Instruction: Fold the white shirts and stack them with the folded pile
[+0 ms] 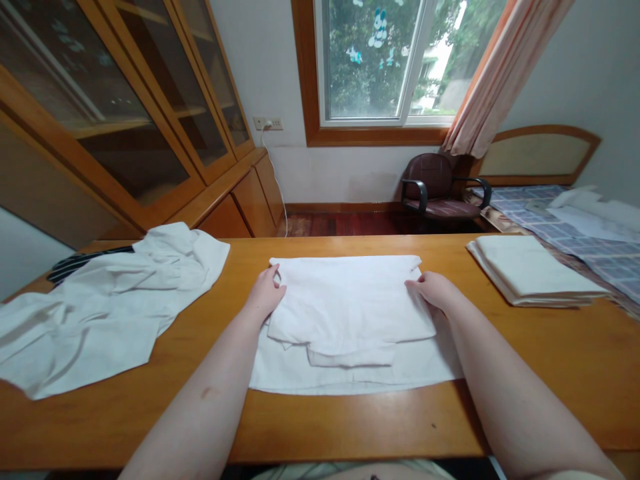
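A white garment (pixel 350 313) lies partly folded in the middle of the wooden table (pixel 350 420), its upper layer doubled over a wider lower layer. My left hand (pixel 266 292) pinches the left edge of the folded layer, fingers closed on the cloth. My right hand (pixel 434 291) grips the right edge the same way. Both forearms reach in from the near edge of the table.
A heap of unfolded white clothes (pixel 100 313) with a dark striped piece (pixel 75 264) lies at the left. A neat stack of folded white cloth (pixel 530 270) sits at the right. Beyond the table are a wooden cabinet (pixel 150 120), an armchair (pixel 440 190), a window and a bed (pixel 575 227).
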The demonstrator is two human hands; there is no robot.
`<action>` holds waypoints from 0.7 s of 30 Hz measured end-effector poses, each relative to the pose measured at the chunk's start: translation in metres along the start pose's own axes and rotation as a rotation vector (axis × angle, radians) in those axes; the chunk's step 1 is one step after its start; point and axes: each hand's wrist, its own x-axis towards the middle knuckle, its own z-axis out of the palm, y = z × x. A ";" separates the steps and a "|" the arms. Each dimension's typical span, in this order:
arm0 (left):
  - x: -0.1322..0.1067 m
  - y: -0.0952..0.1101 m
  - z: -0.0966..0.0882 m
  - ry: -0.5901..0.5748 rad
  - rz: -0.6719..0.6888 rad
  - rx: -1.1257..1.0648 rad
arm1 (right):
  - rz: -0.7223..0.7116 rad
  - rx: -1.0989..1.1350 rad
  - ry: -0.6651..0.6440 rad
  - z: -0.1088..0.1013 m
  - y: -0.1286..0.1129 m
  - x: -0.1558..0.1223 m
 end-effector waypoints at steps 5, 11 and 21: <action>0.001 -0.003 0.000 -0.016 -0.005 0.038 | -0.135 0.142 0.360 0.016 0.006 0.014; 0.008 -0.013 0.004 -0.090 -0.058 0.294 | -0.152 -0.065 0.281 0.028 0.013 0.027; 0.007 -0.010 0.005 -0.099 -0.013 0.214 | -0.182 -0.068 0.336 0.033 0.014 0.033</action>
